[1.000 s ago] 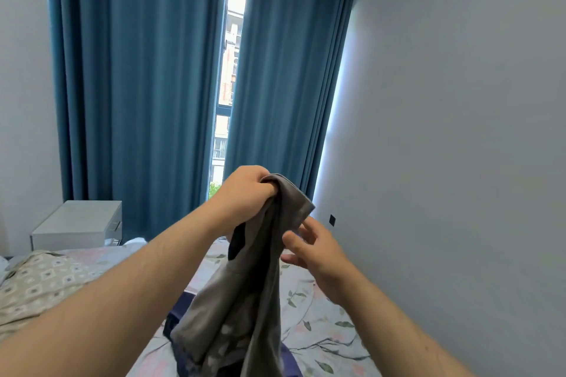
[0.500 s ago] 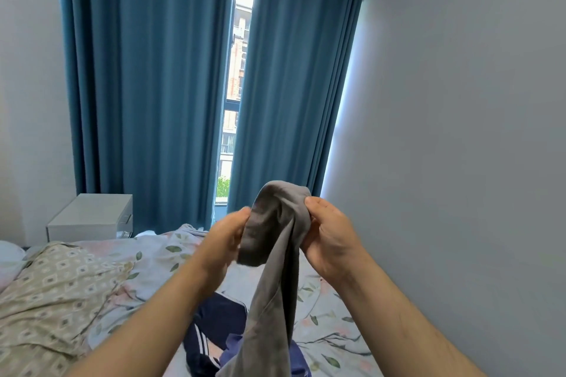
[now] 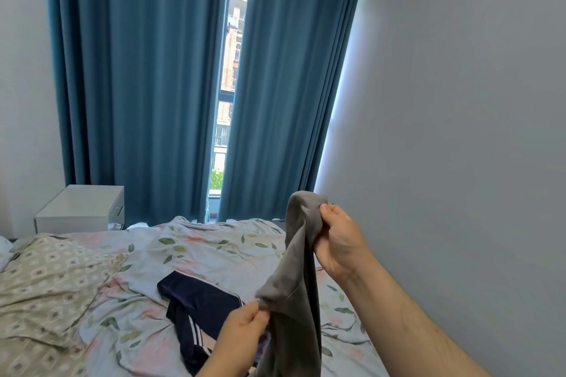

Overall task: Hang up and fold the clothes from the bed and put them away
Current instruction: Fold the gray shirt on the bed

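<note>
Right hand (image 3: 338,243) raised, fingers curled round the top end of the grey garment (image 3: 295,266). Left hand (image 3: 245,332) lower, pinching a fold at the garment's edge. Garment hangs between both hands, above the bed (image 3: 208,249). Navy garment with white stripes (image 3: 199,300) lies on the floral sheet, just beside the left hand. White nightstand (image 3: 81,208) stands beyond the bed, near the blue curtains (image 3: 137,70).

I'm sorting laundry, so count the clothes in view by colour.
Grey: 1, the grey garment, held by the left hand and right hand.
Navy with white stripes: 1, the navy garment, lying on the bed.
Total: 2.
</note>
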Demonstrator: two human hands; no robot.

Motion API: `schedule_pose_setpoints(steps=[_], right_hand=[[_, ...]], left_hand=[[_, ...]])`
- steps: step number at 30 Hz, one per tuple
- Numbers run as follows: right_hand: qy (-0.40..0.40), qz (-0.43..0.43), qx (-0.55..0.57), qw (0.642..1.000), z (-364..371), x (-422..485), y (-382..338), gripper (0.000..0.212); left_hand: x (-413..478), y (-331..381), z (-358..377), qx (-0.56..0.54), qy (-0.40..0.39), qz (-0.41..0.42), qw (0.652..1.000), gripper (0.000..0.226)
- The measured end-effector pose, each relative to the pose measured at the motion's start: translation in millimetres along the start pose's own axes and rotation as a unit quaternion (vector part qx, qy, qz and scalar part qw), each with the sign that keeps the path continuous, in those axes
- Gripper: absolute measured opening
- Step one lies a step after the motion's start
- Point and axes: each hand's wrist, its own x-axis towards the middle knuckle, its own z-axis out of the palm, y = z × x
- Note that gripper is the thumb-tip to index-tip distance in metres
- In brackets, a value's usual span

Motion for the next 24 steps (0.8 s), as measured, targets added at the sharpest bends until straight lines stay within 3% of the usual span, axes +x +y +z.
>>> schedule_pose_setpoints(steps=[3,5,9,12,15,20,24], right_hand=[[0.032,-0.007,-0.13,0.991,-16.1,0.7,4.4,0.021],[0.065,-0.002,-0.3,0.952,-28.6,-0.2,5.2,0.021],[0.093,-0.01,-0.502,0.86,-40.4,-11.8,12.8,0.01],[-0.045,-0.039,-0.512,0.857,-30.6,-26.2,25.5,0.033],[-0.194,0.004,-0.469,0.862,-17.9,-40.2,36.0,0.037],[-0.215,-0.016,-0.449,0.867,-12.4,-43.4,40.4,0.024],[-0.241,0.005,-0.453,0.858,-8.5,-42.1,43.1,0.019]], left_hand=[[6.6,17.9,-6.2,-0.1,0.108,0.002,0.989,0.032],[13.2,35.7,-15.1,-0.089,0.142,0.05,0.985,0.034],[18.9,78.3,-27.7,-0.011,0.05,0.159,0.986,0.033],[17.8,104.4,-30.5,0.097,-0.01,0.241,0.966,0.035],[11.2,124.6,-36.2,0.148,-0.07,0.299,0.94,0.041],[4.4,143.6,-54.0,0.282,-0.154,0.335,0.886,0.029],[2.4,143.0,-66.7,0.3,-0.11,0.334,0.887,0.025]])
